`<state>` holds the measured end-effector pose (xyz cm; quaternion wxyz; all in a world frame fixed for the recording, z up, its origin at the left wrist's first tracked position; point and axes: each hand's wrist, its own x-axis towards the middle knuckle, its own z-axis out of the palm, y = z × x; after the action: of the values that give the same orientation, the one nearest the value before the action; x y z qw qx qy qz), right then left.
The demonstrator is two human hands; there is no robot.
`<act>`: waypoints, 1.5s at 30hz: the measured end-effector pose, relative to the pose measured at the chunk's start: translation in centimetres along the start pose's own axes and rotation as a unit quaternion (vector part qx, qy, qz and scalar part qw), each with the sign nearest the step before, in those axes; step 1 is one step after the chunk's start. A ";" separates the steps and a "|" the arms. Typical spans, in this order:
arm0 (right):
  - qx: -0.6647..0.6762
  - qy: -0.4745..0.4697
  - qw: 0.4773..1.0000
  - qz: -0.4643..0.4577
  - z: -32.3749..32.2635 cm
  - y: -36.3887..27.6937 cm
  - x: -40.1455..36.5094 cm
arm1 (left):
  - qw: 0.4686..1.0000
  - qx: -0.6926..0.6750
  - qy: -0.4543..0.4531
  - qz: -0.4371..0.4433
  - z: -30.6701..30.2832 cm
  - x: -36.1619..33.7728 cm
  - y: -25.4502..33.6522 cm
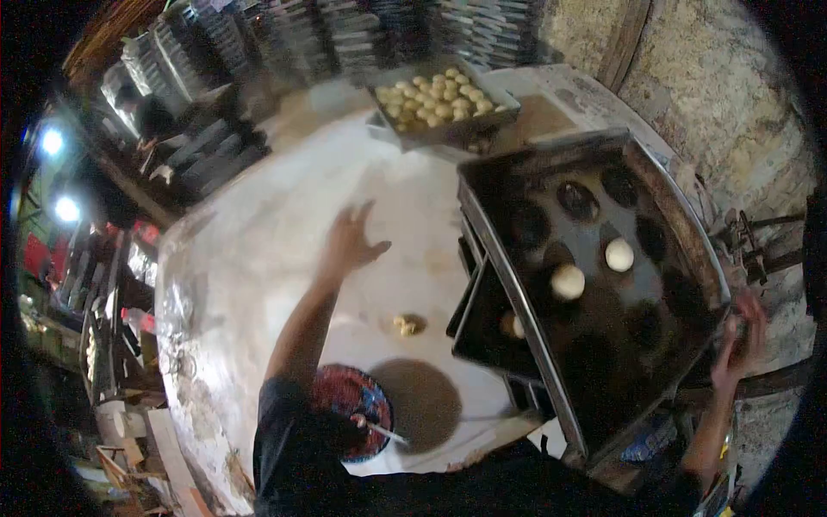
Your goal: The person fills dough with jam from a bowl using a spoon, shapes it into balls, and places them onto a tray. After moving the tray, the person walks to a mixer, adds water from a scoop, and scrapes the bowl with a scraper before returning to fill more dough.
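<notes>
My left hand [350,241] hovers over the pale worktable [258,233] with thumb and fingers spread and nothing in it. Beside the right rim of a large dark baking tray [594,345] is my right hand [739,338], slightly blurred, its fingers stretched out. Two pale dough balls [568,282] sit in that tray among dark round marks. Under it, more trays [487,323] are stacked askew, and a dough ball [514,327] shows in one. A small yellowish lump [405,326] lies on the table below my left hand.
A metal tray of many dough balls [435,102] stands at the table's far end. Near my body is a red-and-blue patterned bowl [353,401] with a light-handled tool across it. A rough wall [724,95] borders the right; another person [153,116] is at far left.
</notes>
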<state>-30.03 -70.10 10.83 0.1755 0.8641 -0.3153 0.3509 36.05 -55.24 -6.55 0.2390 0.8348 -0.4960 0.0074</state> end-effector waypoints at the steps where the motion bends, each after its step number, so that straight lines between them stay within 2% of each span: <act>1: -0.011 0.048 0.999 0.004 0.0 3.3 -4.7 | 0.994 0.099 -0.017 0.041 1.3 2.9 -0.6; 3: -0.238 -0.042 0.969 0.055 -1.9 6.9 -11.3 | 0.988 0.137 0.001 0.071 3.9 9.9 -0.5; 4: 0.155 -0.085 0.952 0.248 -3.5 15.1 -20.7 | 0.988 0.147 0.006 0.053 5.0 12.8 0.1; 5: 0.467 0.019 0.764 0.445 -4.9 22.9 -29.5 | 0.987 0.155 0.014 0.035 5.8 15.7 0.6; 6: 0.183 -0.042 0.866 0.463 -6.5 19.7 -28.8 | 0.988 0.147 0.018 0.036 6.9 18.2 0.6; 7: -0.116 -0.147 0.883 0.431 -6.2 13.5 -25.4 | 0.987 0.160 0.025 0.018 7.8 20.6 0.5; 9: -0.143 -0.159 0.866 0.451 -5.5 10.3 -24.3 | 0.985 0.168 0.034 -0.003 9.0 23.2 0.4; 11: -0.135 -0.159 0.861 0.464 -5.0 8.9 -23.9 | 0.966 0.238 0.086 -0.048 10.1 24.0 0.1; 12: -0.133 -0.160 0.859 0.468 -4.8 8.6 -23.7 | 0.966 0.241 0.079 -0.050 9.4 23.3 0.8; 14: -0.131 -0.164 0.855 0.475 -4.2 8.4 -23.3 | 0.973 0.231 0.000 -0.002 7.2 22.3 1.8; 16: -0.125 -0.163 0.852 0.481 -3.5 8.3 -23.2 | 0.972 0.236 -0.001 0.015 6.7 23.0 1.3; 17: -0.125 -0.165 0.853 0.479 -3.3 8.2 -23.0 | 0.987 0.124 0.003 -0.102 7.2 24.0 0.7; 18: -0.119 -0.171 0.853 0.479 -2.9 8.2 -22.8 | 0.976 0.011 0.008 -0.218 8.1 24.3 -0.2; 19: -0.115 -0.175 0.853 0.478 -2.7 8.3 -22.7 | 0.953 -0.057 0.095 -0.282 9.2 24.0 -1.1; 20: -0.113 -0.180 0.852 0.478 -2.5 8.3 -22.6 | 0.954 -0.052 0.092 -0.281 10.6 23.6 -2.6; 21: -0.111 -0.181 0.853 0.478 -2.3 8.4 -22.5 | 0.932 -0.205 0.037 -0.298 12.1 23.2 -4.2; 22: -0.110 -0.182 0.853 0.476 -2.1 8.6 -22.3 | 0.883 -0.355 -0.018 -0.306 12.8 22.8 -4.6; 23: -0.107 -0.184 0.855 0.474 -1.8 8.6 -22.2 | 0.683 -0.673 0.118 -0.257 11.5 20.0 1.4; 24: -0.107 -0.184 0.857 0.469 -1.6 8.7 -22.1 | 0.598 -0.745 0.086 -0.282 20.5 25.5 -7.6; 26: -0.104 -0.186 0.860 0.464 -1.2 8.9 -22.0 | 0.684 -0.661 0.101 -0.292 17.4 22.9 -3.7; 27: -0.104 -0.188 0.862 0.460 -1.0 8.9 -21.8 | 0.682 -0.665 0.103 -0.287 16.3 21.6 -2.5; 29: -0.100 -0.190 0.865 0.454 -0.4 8.9 -21.6 | 0.714 -0.598 0.114 -0.346 14.0 20.0 -0.9; 30: -0.096 -0.188 0.867 0.452 -0.1 9.0 -21.5 | 0.714 -0.601 0.121 -0.339 12.9 19.6 -0.6; 32: -0.090 -0.184 0.871 0.447 0.2 9.2 -21.2 | 0.607 -0.709 0.185 -0.307 10.5 18.9 0.0; 33: -0.085 -0.184 0.872 0.445 0.6 9.3 -21.1 | 0.599 -0.730 0.202 -0.258 12.1 20.2 -3.1; 34: -0.080 -0.183 0.874 0.443 0.9 9.4 -21.0 | 0.605 -0.725 0.210 -0.252 10.9 19.8 -5.2; 35: -0.074 -0.183 0.876 0.441 1.3 9.4 -20.9 | 0.630 -0.719 0.202 -0.215 9.4 18.8 -7.0; 36: -0.069 -0.184 0.877 0.438 1.5 9.6 -20.8 | 0.653 -0.710 0.193 -0.180 7.9 17.4 -7.8; 37: -0.063 -0.182 0.879 0.435 1.7 9.8 -20.9 | 0.624 -0.754 0.148 -0.141 2.8 14.0 -4.5; 38: -0.059 -0.180 0.882 0.432 1.9 10.2 -20.8 | 0.627 -0.753 0.129 -0.153 0.5 11.6 -4.9; 40: -0.045 -0.178 0.890 0.418 2.5 11.3 -20.6 | 0.666 -0.722 0.115 -0.147 -5.2 5.0 -5.5; 41: -0.040 -0.179 0.894 0.408 2.9 11.7 -20.6 | 0.669 -0.714 0.130 -0.161 -7.5 1.7 -4.9; 45: -0.021 -0.168 0.913 0.372 4.4 14.4 -20.5 | 0.606 -0.677 0.287 -0.305 -16.9 -11.3 -2.9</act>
<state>-48.84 -74.43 -5.75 -0.0049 0.7264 -0.6463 0.2337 36.58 -37.93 4.48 0.8541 0.4931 0.0181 -0.1644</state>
